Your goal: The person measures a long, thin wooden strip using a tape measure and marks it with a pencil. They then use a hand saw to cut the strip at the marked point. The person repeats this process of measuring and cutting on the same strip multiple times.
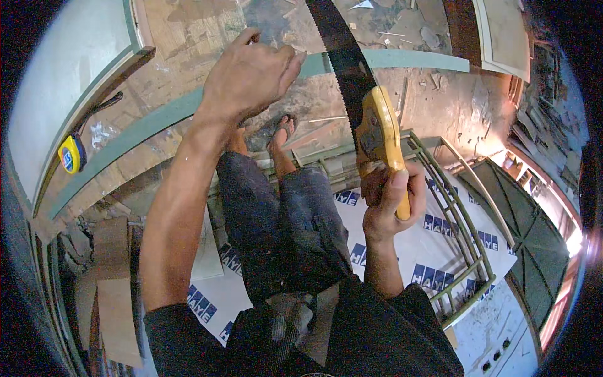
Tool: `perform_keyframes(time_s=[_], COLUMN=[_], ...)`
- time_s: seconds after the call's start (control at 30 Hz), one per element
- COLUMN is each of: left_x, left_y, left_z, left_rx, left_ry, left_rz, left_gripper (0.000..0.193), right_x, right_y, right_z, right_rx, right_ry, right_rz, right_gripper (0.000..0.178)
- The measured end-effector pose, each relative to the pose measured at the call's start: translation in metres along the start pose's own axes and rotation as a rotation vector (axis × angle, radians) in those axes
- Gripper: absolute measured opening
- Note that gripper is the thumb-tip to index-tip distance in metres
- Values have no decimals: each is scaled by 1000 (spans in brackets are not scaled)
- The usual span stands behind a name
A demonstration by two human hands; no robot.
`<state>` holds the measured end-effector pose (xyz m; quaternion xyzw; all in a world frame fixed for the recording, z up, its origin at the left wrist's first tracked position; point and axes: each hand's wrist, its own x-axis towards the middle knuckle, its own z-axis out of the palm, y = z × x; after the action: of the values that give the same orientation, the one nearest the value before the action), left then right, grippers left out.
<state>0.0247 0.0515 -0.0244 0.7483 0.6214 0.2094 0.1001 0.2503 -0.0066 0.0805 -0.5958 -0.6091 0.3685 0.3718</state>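
My right hand [392, 198] is wrapped round the yellow handle [392, 141] of a handsaw. Its dark, toothed blade [344, 63] points up and away, crossing over a long grey-green strip [151, 119] in the view. Whether the teeth touch the strip I cannot tell. My left hand [251, 75] is over the strip, left of the blade, with its back toward me and its fingers curled in. What those fingers hold, if anything, is hidden.
A yellow and blue tape measure [72, 154] lies at the left beside a pale panel [75, 81]. White printed sheeting [433, 251] and a green metal frame [461, 229] are at the right. Scraps litter the floor [402, 31]; cut boards [116, 301] stand lower left.
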Motion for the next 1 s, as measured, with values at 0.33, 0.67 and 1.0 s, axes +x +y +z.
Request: perform_keyframes(time_s=[0.33, 0.67, 1.0], left_x=[2, 1, 2], left_y=[-2, -3, 0], left_z=[-2, 0, 3], left_rx=[-19, -44, -88], left_ry=[1, 26, -25], left_rz=[-6, 22, -114], left_gripper=[40, 41, 39], right_x=[-4, 0, -5], right_y=[3, -11, -5], right_z=[0, 1, 3], right_rx=[37, -63, -93], right_ry=[-13, 0, -45], right_rz=[37, 68, -28], right_gripper=[27, 25, 28])
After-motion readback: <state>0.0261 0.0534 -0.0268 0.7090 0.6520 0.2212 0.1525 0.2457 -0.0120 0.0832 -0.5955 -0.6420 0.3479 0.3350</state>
